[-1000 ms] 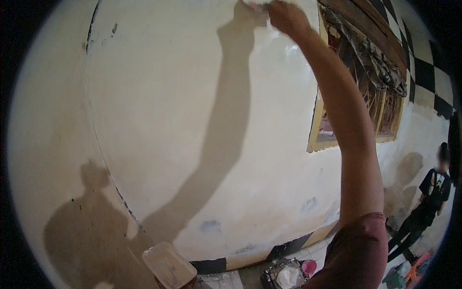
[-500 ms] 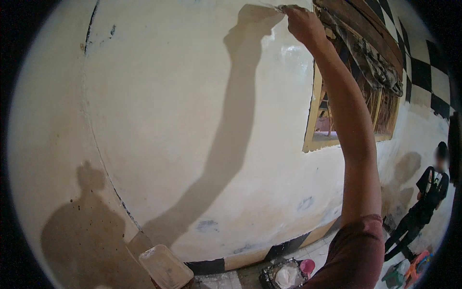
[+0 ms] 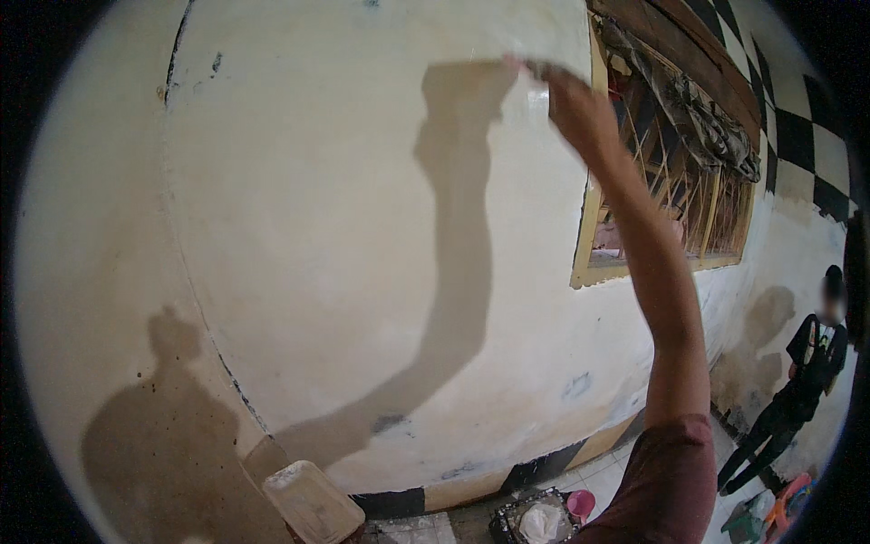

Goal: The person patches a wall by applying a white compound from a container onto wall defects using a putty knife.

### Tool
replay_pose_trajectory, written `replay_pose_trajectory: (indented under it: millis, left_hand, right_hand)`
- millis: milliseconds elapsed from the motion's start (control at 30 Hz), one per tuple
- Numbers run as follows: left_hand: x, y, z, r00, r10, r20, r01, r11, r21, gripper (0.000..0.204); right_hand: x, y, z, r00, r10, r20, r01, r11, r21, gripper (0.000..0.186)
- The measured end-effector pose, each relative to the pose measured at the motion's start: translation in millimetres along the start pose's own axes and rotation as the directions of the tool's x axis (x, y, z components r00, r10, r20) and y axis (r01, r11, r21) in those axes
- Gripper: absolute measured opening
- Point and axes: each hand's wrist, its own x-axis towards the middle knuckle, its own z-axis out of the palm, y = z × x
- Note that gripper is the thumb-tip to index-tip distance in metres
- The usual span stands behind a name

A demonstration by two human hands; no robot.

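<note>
Since 0.5 s ago the right hand point(image 3: 580, 113) has slid right along the wall point(image 3: 344, 227), now just beside the window point(image 3: 671, 199). Fingers curl round a flat tool point(image 3: 535, 71) pressed to the plaster, grip detail unclear. Left hand out of view.

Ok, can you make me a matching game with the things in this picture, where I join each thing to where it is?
Things:
1. right hand
2. window
3. pink cup
4. white tub

Places:
A. on the floor at the foot of the wall, lower right
B. raised high against the cream wall, beside the window's top left corner
C. at the bottom of the picture, left of the middle
D. set in the wall on the right, with a yellow frame and bars

Pairs: 1-B, 2-D, 3-A, 4-C
</note>
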Motion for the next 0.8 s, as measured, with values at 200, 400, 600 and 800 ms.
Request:
replay_pose_trajectory:
  millis: [200, 400, 600, 800]
  left_hand:
    - [-8, 0, 21, 0.997, 0.071, 0.008, -0.070, 0.969, 0.237, 0.083]
    - [0, 8, 31, 0.955, -0.287, -0.070, 0.224, 0.859, -0.460, 0.085]
    - [1, 5, 12, 0.961, -0.272, 0.057, 0.260, 0.807, -0.530, 0.084]
    - [7, 5, 4, 0.959, -0.276, 0.058, 0.255, 0.757, -0.602, 0.086]
  right_hand:
    - [162, 59, 30, 0.984, -0.151, -0.089, 0.128, 0.965, -0.230, 0.026]
    - [100, 10, 56, 0.998, -0.065, 0.003, 0.065, 0.984, -0.168, 0.029]
    - [-126, -112, 19, 0.943, -0.253, 0.217, 0.273, 0.960, -0.068, 0.048]
    - [-15, -82, 0, 0.993, -0.104, 0.055, 0.105, 0.995, -0.004, 0.035]
